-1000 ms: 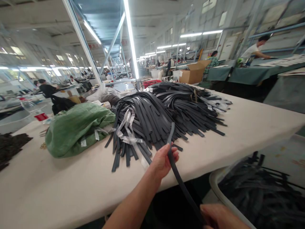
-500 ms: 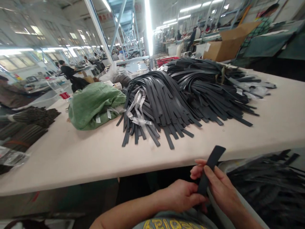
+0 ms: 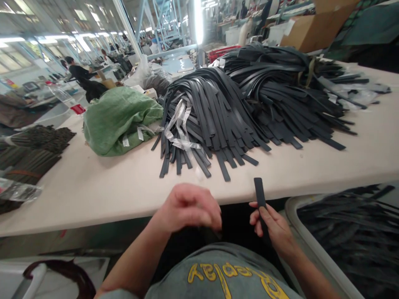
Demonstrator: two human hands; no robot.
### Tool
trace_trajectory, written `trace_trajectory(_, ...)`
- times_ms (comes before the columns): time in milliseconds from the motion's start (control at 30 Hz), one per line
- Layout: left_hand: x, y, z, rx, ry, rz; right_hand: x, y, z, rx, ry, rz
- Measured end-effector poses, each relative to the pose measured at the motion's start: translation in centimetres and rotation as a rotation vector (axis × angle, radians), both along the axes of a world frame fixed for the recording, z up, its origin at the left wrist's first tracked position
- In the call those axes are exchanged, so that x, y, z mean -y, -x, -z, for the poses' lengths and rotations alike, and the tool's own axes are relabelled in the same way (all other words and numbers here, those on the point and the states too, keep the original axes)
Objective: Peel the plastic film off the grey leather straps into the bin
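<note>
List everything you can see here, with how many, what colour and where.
Table: one, pale, across the middle
Piled strips: too many to count, dark grey, on the table
Cloth bundle: one, green, left of the pile
Tied bundles: several, brownish, far left
Bottle: one, clear, red label, behind the cloth bundle
Cardboard box: one, brown, back right
Bin: one, pale rim, dark strips inside, lower right
People: several, background
Held strip: one, dark, in the right hand
Shirt: one, grey-green, yellow lettering, bottom
Right hand: one, bare, lower right
Left hand: one, bare, lower middle

Table front (image 3: 93,191) open; strips (image 3: 215,112), 1 green sack (image 3: 120,120) block behind.
</note>
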State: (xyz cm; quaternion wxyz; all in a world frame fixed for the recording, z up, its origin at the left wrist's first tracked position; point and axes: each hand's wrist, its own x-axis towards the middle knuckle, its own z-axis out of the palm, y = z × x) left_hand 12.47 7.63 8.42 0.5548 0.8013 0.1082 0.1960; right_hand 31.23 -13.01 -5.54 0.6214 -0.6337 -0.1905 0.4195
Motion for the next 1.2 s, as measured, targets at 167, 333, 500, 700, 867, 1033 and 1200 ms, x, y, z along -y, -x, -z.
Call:
trace_trajectory(167,-5.4,-2.2,5.3,-0.221,-0.593,-0.323,0.5,0.1,-1.3,-0.034,0.03,-0.012)
trace_trajectory(333,-7.0,-3.2,8.1,-0.288,-0.765,-0.324,-0.5,0.5,-3.2,-0.016,-0.005,-0.076)
trace_trajectory(500,-5.5,-1.4,7.3,-0.096,-0.776,-0.385,-2.7,0.8,-5.5,-0.043,-0.051,-0.19)
trace_trajectory(700,-2.2,2.2,5.3,0.025,-0.906,-0.371,-8.1,2.1,-8.5,0.002,-0.008,-0.464)
trace_trajectory(867,-0.6,3.4,4.8,-0.059,-0.806,-0.27,-12.5,3.9,-9.0,0.069,-0.018,-0.608)
trace_trajectory(1033,1.7,4.0,5.1,0.01,-0.534,-0.309,-13.5,3.6,-9.4,0.249,-0.033,-0.484)
trace_trajectory(1200,2.7,3.5,4.7,-0.061,0.2,-0.45,-12.1,2.7,-10.8,0.491,-0.021,-0.449)
